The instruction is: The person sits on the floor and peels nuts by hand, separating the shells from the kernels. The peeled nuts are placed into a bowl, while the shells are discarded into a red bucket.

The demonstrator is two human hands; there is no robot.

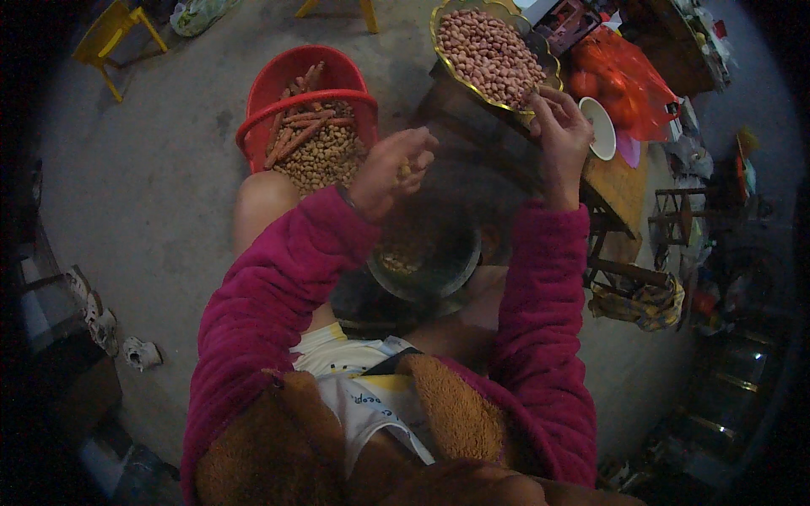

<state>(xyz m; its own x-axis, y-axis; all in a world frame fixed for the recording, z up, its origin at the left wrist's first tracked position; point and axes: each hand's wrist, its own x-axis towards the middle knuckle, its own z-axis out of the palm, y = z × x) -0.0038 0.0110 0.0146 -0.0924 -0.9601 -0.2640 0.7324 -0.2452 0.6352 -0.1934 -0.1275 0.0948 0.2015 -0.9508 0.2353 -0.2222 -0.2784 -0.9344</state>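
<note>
A gold-rimmed bowl (436, 47) full of shelled peanuts (487, 54) stands at the top right. My right hand (560, 120) is at its lower edge, fingertips pinched near the peanuts; whether they grip one is unclear. My left hand (395, 167), loosely curled around a small yellowish piece, perhaps a peanut shell (404, 169), is beside a red plastic basket (307, 98) with a handle. That basket holds unshelled peanuts (323, 155) and reddish corn cobs (304, 136). Between my knees sits a dark round basin (459, 278) with some pale bits (400, 260) inside.
Right of the bowl are a white bowl (598, 128) and a red plastic bag (623, 82) on a wooden surface (617, 183). A yellow chair (107, 41) stands at the upper left, shoes (142, 353) lie at the lower left, and a plaid cloth (639, 303) hangs on the right.
</note>
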